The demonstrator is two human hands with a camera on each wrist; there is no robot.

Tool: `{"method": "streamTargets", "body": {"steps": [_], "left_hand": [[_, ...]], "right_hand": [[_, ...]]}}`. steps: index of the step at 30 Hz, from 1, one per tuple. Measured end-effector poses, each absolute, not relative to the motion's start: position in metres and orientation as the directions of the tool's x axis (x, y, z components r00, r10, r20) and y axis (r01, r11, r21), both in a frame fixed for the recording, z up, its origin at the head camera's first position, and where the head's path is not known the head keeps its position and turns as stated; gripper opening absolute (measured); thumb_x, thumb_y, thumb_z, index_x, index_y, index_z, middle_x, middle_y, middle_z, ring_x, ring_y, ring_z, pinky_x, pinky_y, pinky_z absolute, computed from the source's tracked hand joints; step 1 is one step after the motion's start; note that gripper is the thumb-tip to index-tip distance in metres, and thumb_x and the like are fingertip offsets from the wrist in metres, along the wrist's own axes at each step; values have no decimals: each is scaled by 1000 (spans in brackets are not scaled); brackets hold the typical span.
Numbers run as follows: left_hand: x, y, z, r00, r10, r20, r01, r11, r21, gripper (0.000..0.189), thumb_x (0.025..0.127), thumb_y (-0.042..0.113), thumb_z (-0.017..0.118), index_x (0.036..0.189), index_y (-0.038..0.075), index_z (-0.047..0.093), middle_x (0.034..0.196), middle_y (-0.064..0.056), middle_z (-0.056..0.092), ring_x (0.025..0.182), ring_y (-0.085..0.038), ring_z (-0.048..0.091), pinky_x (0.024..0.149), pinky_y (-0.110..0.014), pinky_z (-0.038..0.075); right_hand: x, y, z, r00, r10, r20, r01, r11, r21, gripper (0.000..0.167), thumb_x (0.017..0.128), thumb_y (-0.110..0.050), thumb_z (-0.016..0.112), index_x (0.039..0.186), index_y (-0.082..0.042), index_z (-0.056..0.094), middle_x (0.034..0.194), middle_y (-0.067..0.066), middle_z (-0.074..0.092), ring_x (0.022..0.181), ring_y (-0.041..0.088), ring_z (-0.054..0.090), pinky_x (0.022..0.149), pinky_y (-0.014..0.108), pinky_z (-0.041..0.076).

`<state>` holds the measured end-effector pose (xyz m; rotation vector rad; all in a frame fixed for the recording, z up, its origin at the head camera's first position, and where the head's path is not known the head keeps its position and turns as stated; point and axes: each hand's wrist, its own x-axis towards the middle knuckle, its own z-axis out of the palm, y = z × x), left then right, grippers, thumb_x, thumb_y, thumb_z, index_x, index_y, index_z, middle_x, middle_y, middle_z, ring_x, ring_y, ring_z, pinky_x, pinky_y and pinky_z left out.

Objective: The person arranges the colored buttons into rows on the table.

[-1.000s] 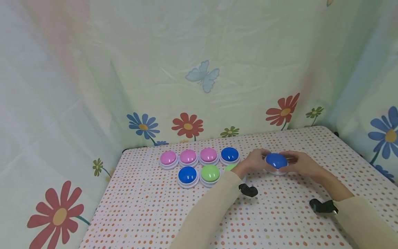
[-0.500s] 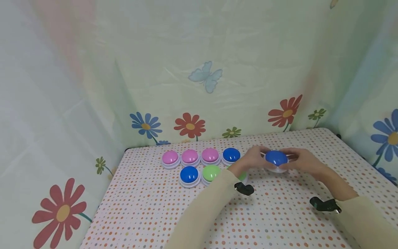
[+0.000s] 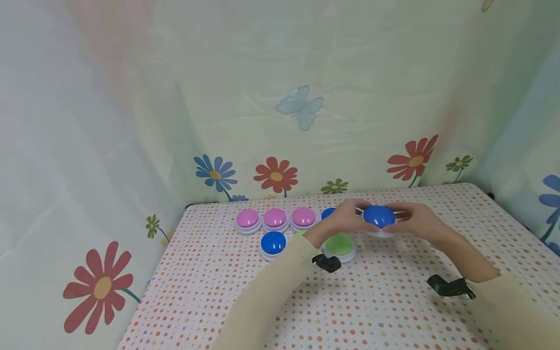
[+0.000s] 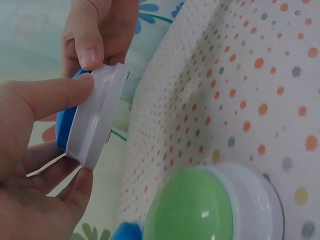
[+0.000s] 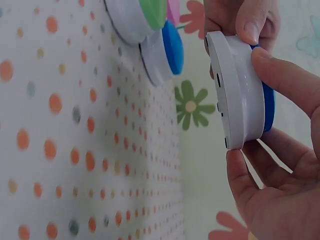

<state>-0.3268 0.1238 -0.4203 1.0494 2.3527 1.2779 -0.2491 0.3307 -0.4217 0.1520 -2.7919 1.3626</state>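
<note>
A push button with a blue dome on a round white base (image 3: 378,216) is held above the table between both hands. My left hand (image 3: 347,217) grips it from the left and my right hand (image 3: 417,222) from the right, thumbs near the dome's edge. In both wrist views the white base (image 5: 237,90) shows clear of the tabletop. Below the left hand stands a green button (image 3: 339,244). A second green button (image 3: 300,234) is mostly hidden by the left wrist and sleeve, and a blue button (image 3: 328,212) partly by the left hand.
Three pink buttons (image 3: 275,218) sit side by side in the back row, left of the partly hidden blue one. Another blue button (image 3: 273,242) begins the front row. The dotted table (image 3: 210,291) meets a flowered curtain (image 3: 236,121) behind.
Both hands have moved left and slightly up with the blue button, towards the back row. The left hand now covers part of the back blue button. The view has shifted a little.
</note>
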Motion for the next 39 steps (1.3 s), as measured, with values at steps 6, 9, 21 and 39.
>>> {"method": "streamTargets", "body": {"steps": [6, 9, 21, 39], "left_hand": [[-330, 97, -418, -717, 687, 121, 500, 385, 776, 68, 76, 24, 84, 135, 9, 55, 124, 4, 60, 101, -6, 57, 78, -17, 48], [-331, 83, -418, -728, 672, 132, 513, 407, 756, 67, 76, 25, 85, 134, 8, 56, 123, 3, 60, 99, -7, 57, 78, -17, 48], [-331, 30, -424, -783, 610, 122, 469, 449, 760, 69, 80, 29, 82, 139, 10, 51, 126, 0, 56, 105, -11, 54, 81, -21, 50], [-340, -38, -437, -838, 533, 115, 423, 503, 753, 68, 81, 34, 80, 139, 15, 51, 129, 1, 56, 111, -15, 54, 86, -23, 49]], "right_hand": [[-257, 306, -416, -992, -115, 52, -110, 591, -799, 85, 80, -36, 80, 143, 4, 40, 136, 33, 44, 118, 51, 47, 88, 55, 50], [-263, 294, -414, -989, -141, 44, -118, 574, -810, 84, 79, -34, 81, 143, 4, 41, 136, 32, 45, 118, 50, 47, 87, 54, 50], [-284, 247, -414, -978, -206, 19, -133, 557, -820, 82, 77, -32, 83, 142, -1, 45, 135, 28, 49, 119, 47, 48, 87, 51, 51], [-315, 186, -426, -956, -291, 30, -189, 533, -825, 78, 76, -30, 85, 139, -2, 49, 132, 23, 53, 113, 39, 54, 86, 45, 53]]}}
